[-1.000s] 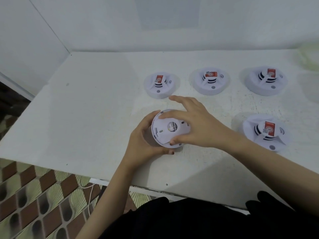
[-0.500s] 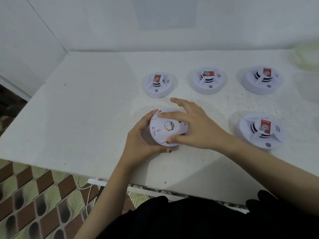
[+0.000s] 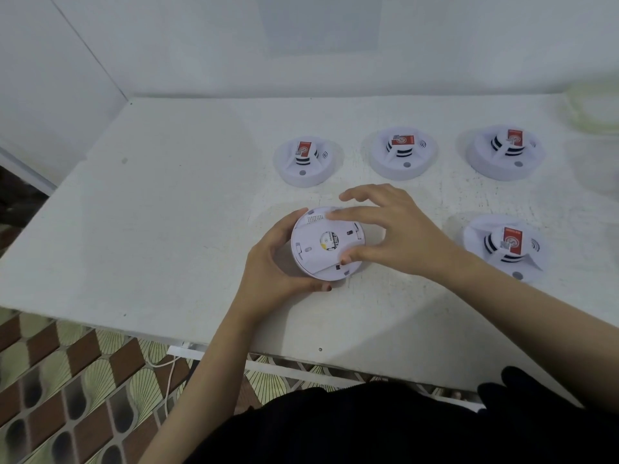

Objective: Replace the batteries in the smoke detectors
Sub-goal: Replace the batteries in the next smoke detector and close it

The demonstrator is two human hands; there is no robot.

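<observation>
Five white units on the table (image 3: 160,209). The smoke detector (image 3: 321,249) I am working on is between my two hands, back face up and tilted a little toward me, with a round printed label at its centre. I cannot tell whether its underside touches the table. My left hand (image 3: 268,266) wraps its left rim, thumb hooked round the near side and fingers curled over the far side. My right hand (image 3: 398,236) reaches in from the right. Its forefinger lies across the far part of the back and its thumb presses the near part, so the back plate is pinched between them. The remaining fingers are lifted and loosely spread. The other four sit face up with red stickers. The far-left detector (image 3: 306,162) is just beyond my fingertips, the far-middle detector (image 3: 403,154) and far-right detector (image 3: 505,154) are in the same row, and the near-right detector (image 3: 507,249) is beside my right wrist, apart from it. The table's front edge runs near my forearms. Its left edge slants away above the patterned floor tiles (image 3: 50,380). A broad bare stretch of table lies left of my left hand. A wall closes the back. A white cable (image 3: 169,370) hangs below the front edge. A pale round object (image 3: 593,110) at the far right is too blurred to identify.
</observation>
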